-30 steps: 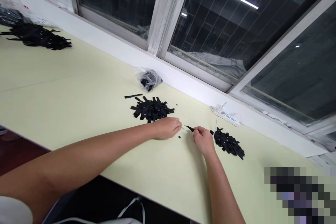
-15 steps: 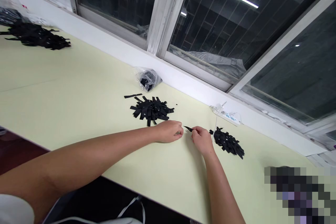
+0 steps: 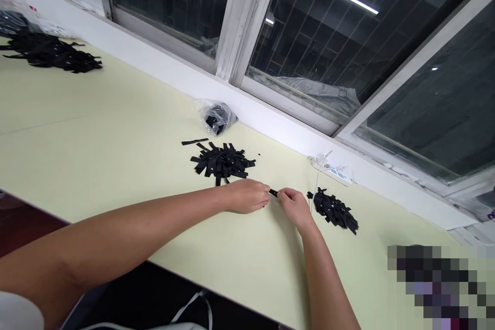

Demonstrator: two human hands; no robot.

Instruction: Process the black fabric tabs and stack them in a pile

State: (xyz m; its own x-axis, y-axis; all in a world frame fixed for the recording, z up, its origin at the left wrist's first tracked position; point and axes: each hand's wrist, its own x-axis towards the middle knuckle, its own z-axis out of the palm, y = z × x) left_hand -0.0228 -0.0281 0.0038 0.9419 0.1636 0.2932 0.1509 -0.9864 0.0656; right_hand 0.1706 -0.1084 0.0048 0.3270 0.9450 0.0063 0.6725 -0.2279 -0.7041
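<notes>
Black strip (image 3: 273,192), the piece being worked on, spans the small gap between the two hands over the pale table (image 3: 135,129). At far left, a large heap (image 3: 54,53) of dark strips lies next to a dark bag (image 3: 13,23). Further right come a loose strip (image 3: 195,142) and, just behind it, a clear bag (image 3: 217,117) with dark pieces inside. Nearer the person sits the middle pile (image 3: 224,160), its strips fanned out, some with light specks. Beside that pile, the left hand (image 3: 249,196) curls its fingers in at the held piece's left end — whether they pinch it, I cannot tell. The right hand (image 3: 296,203) grasps the other end between thumb and finger. To its right are a white cable (image 3: 317,175), the right pile (image 3: 334,209) of similar strips and a power strip (image 3: 338,171). This one piece looks unfinished; many more lie on both sides — which are done and which remain, the view does not settle.
</notes>
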